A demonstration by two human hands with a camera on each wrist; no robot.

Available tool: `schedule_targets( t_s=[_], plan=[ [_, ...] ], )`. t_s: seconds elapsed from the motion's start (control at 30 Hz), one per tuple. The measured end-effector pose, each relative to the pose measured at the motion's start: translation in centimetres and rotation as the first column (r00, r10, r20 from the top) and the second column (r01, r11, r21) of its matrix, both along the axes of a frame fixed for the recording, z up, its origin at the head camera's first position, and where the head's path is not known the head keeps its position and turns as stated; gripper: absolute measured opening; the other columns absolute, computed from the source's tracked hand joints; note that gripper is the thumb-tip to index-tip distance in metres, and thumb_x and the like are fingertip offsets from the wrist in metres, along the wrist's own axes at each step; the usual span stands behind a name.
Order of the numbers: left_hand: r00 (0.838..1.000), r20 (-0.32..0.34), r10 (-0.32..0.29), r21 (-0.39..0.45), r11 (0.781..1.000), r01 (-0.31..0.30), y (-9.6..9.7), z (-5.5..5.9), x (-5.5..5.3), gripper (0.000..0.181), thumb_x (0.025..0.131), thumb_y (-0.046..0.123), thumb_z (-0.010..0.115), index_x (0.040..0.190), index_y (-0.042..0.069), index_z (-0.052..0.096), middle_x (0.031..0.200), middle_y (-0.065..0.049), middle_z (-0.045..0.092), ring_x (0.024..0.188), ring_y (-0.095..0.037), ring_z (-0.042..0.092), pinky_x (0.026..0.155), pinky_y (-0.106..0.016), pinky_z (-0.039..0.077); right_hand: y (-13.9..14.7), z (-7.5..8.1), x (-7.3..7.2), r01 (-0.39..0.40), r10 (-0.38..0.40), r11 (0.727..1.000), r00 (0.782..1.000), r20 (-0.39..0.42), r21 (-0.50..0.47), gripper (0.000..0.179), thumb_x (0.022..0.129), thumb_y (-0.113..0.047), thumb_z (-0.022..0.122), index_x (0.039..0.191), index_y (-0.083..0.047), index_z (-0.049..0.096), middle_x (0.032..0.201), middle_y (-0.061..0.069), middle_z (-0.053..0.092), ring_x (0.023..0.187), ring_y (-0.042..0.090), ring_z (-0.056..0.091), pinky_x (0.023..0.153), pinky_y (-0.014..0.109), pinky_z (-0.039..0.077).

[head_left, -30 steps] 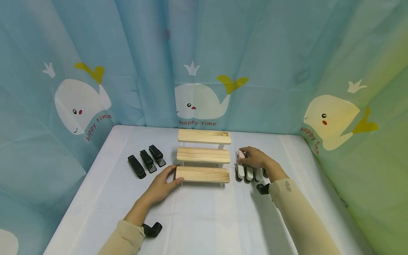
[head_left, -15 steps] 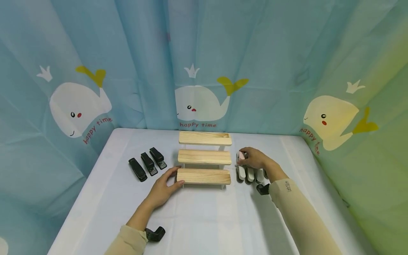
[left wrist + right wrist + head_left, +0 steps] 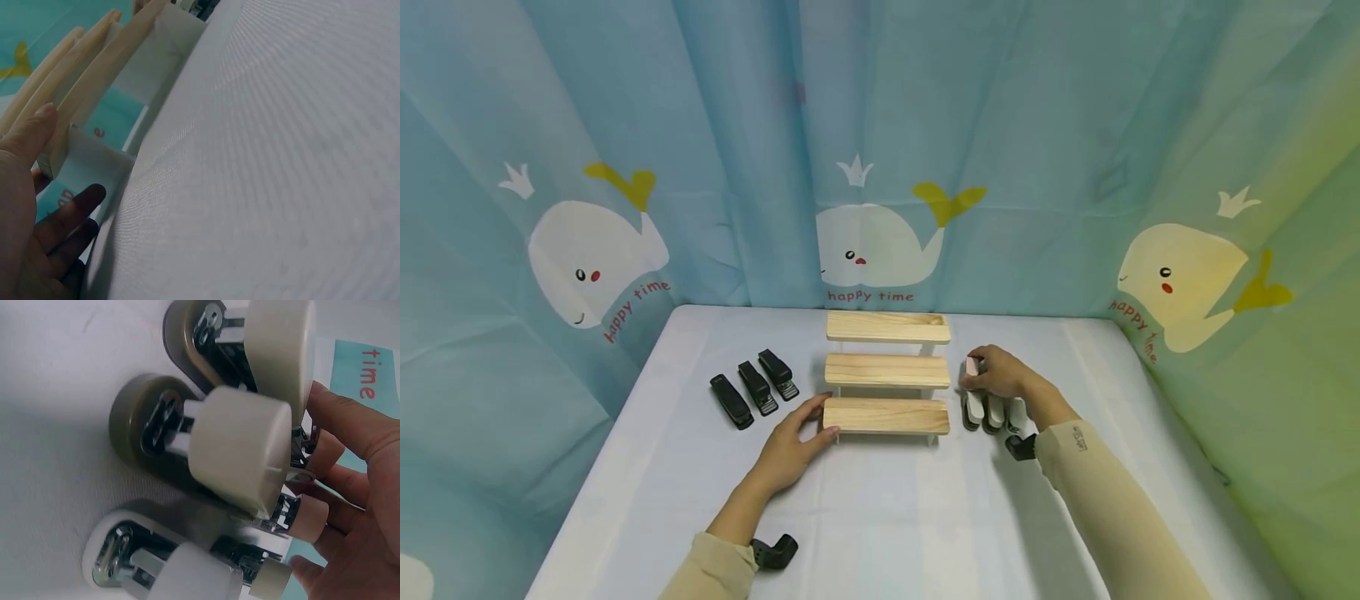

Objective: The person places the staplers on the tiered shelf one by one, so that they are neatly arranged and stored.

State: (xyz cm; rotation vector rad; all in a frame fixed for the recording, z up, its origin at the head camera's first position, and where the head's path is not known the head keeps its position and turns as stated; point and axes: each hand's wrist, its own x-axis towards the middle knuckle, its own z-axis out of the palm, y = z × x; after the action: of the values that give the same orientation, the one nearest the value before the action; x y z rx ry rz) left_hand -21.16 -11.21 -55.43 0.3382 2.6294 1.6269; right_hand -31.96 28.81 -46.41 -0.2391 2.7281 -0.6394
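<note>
My left hand [image 3: 786,450] holds the left end of the lowest board of a three-tier wooden stand [image 3: 887,415]. In the left wrist view its thumb [image 3: 34,134] lies against the plank, and the lower fingers spread loosely beside the clear support. At the stand's right, my right hand [image 3: 1000,372] pinches a pink stapler [image 3: 972,367] between thumb and fingers. White staplers [image 3: 974,408] stand in a row just in front of it. The right wrist view shows a pale stapler [image 3: 240,450] close up; behind it, smaller stapler ends [image 3: 309,519] sit near the fingers, partly hidden.
Several black staplers [image 3: 732,402] lie slanted on the left of the white-covered table [image 3: 880,517]. A blue-green curtain [image 3: 745,167] with whale prints hangs along the back and sides. Black wrist devices [image 3: 775,552] are on both arms.
The head view has shifted slightly, so everything sits a little further right and lower in it. Both hands keep their places at the stand and at the pink stapler.
</note>
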Motion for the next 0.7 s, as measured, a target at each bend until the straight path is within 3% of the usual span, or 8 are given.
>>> schedule_targets(
  t_s=[0.27,0.7],
  plan=[
    [1.000,-0.002,-0.009,-0.007,1.000,0.009,-0.02,-0.09,-0.03,0.066,0.093,0.056,0.072,0.152,0.039,0.049,0.141,0.000,0.066,0.146,-0.028,0.048,0.122,-0.061,0.031,-0.07,-0.33,0.24,-0.005,0.005,1.000,1.000,-0.028,-0.028,0.069,0.096,-0.032,0.075,0.147,0.006,0.048,0.133,0.025,0.059,0.116,0.035,0.058,0.104,0.058,0.047],
    [1.000,-0.019,-0.012,-0.011,1.000,0.011,-0.02,-0.17,-0.08,0.067,0.093,0.055,0.072,0.154,0.037,0.048,0.138,0.000,0.068,0.147,-0.030,0.047,0.122,-0.062,0.031,-0.14,-0.02,0.69,-0.019,0.015,0.999,0.996,-0.086,-0.047,0.066,0.100,-0.032,0.069,0.148,0.008,0.048,0.140,0.028,0.057,0.122,0.039,0.057,0.106,0.060,0.046]
  ],
)
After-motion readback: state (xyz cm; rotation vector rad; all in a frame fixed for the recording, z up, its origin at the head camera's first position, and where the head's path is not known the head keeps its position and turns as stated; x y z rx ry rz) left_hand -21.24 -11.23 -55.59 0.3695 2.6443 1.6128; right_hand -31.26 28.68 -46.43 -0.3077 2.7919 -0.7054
